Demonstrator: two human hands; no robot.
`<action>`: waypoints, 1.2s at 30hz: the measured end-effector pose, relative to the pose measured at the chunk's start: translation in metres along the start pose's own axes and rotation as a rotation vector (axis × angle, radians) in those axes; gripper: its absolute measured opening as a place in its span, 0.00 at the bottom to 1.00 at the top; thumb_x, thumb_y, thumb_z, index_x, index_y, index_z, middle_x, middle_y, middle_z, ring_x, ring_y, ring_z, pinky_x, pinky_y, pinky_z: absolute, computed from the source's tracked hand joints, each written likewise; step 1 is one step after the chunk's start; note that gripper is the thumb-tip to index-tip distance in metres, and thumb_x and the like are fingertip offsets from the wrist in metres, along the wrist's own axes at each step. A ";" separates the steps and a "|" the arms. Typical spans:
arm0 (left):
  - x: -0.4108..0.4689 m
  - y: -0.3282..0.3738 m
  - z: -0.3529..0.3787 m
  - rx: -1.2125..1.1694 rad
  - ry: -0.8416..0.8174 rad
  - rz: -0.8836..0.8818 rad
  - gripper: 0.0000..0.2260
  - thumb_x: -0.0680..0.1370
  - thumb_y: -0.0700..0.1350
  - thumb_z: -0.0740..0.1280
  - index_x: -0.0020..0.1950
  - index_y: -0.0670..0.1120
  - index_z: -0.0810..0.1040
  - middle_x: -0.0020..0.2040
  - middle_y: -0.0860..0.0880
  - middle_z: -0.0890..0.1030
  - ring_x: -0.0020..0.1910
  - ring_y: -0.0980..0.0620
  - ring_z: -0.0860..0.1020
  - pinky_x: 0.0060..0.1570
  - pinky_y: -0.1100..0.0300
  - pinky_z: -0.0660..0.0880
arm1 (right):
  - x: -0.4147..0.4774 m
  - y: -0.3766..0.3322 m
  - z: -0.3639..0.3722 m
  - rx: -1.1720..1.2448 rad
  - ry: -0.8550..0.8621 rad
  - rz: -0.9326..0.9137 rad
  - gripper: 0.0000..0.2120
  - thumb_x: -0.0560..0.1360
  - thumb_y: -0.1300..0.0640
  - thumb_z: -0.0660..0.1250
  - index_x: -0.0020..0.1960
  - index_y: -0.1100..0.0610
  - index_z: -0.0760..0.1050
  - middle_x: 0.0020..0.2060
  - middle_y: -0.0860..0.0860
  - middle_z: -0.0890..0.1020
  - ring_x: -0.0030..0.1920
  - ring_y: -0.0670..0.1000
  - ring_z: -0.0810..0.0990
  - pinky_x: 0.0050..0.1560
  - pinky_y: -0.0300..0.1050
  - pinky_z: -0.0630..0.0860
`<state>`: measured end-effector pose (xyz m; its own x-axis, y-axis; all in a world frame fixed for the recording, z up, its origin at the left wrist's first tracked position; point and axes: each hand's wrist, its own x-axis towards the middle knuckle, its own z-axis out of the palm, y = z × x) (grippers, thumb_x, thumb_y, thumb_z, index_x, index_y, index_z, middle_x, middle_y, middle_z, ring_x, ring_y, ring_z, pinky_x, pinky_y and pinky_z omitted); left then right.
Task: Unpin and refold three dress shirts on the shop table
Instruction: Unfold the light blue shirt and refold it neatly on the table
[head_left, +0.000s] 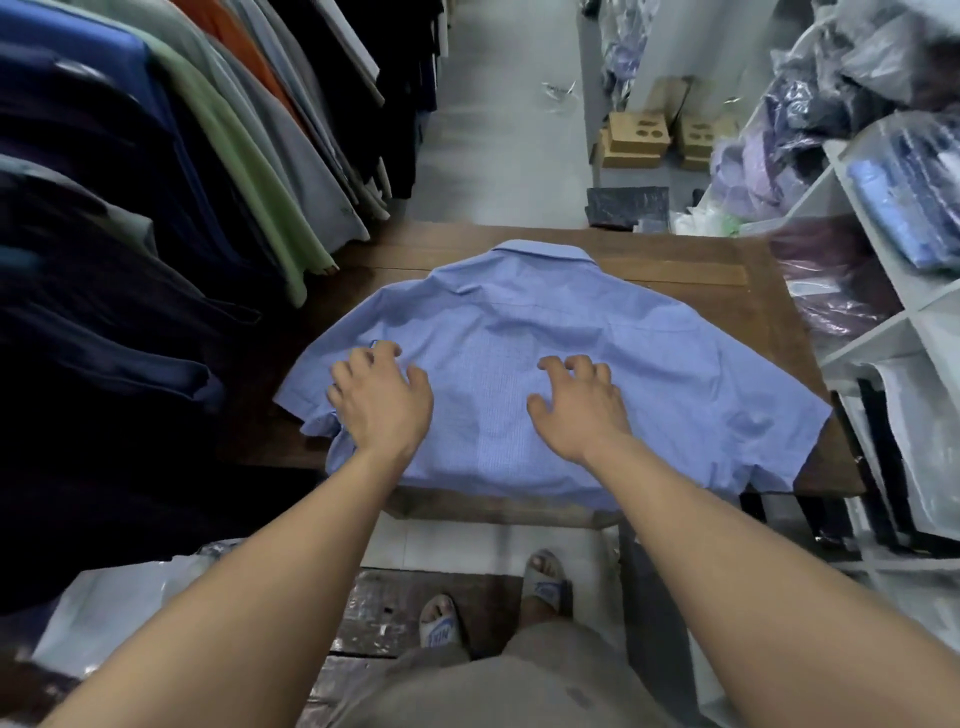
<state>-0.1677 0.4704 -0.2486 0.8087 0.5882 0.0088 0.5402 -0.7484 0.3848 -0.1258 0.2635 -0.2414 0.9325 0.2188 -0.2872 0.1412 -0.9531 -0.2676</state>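
Shirt (545, 322), light blue with short sleeves, lies spread out flat on the brown wooden counter (701, 270). Its collar (540, 252) is at the far side. Its bottom edge is at the near side, right at the counter's edge. One sleeve points left and the other points right.

The left hand (382, 405) rests on the shirt near the left sleeve. Its fingers are spread wide and bent a little, with the tips on the cloth. It holds nothing. The right hand (579, 405) rests on the middle of the shirt in the same way, spread wide and holding nothing. The two hands are near each other but do not touch.

To the left of the counter hang many clothes (234, 156), dark blue, green, grey and orange. To the right stand white shelves (857, 208) with shirts in clear bags (909, 197). Past the counter, cardboard boxes (636, 132) sit on the grey floor (493, 104). Below the counter are two feet in sandals (441, 621).
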 end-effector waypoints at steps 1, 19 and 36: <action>0.007 0.001 -0.002 -0.021 0.019 -0.081 0.15 0.79 0.50 0.63 0.65 0.48 0.74 0.67 0.41 0.73 0.67 0.38 0.67 0.66 0.42 0.62 | 0.008 -0.003 -0.003 0.011 -0.007 -0.032 0.25 0.81 0.45 0.58 0.76 0.50 0.63 0.74 0.56 0.64 0.72 0.60 0.62 0.70 0.55 0.64; 0.083 -0.041 0.008 0.395 -0.470 -0.365 0.29 0.83 0.60 0.50 0.82 0.52 0.48 0.82 0.38 0.49 0.80 0.36 0.47 0.77 0.39 0.42 | 0.139 -0.012 -0.005 -0.275 -0.313 -0.107 0.44 0.71 0.21 0.54 0.80 0.36 0.44 0.81 0.51 0.39 0.79 0.68 0.39 0.71 0.77 0.46; 0.153 0.014 0.040 0.093 -0.241 0.010 0.25 0.84 0.54 0.57 0.80 0.54 0.57 0.82 0.46 0.48 0.77 0.39 0.56 0.72 0.43 0.60 | 0.215 -0.063 -0.007 -0.145 0.077 -0.245 0.27 0.83 0.41 0.51 0.81 0.46 0.54 0.80 0.57 0.52 0.75 0.61 0.57 0.72 0.58 0.59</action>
<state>-0.0269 0.5378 -0.2790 0.8402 0.4992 -0.2120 0.5421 -0.7854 0.2989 0.0684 0.3693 -0.2798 0.8865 0.4349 -0.1580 0.4062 -0.8950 -0.1843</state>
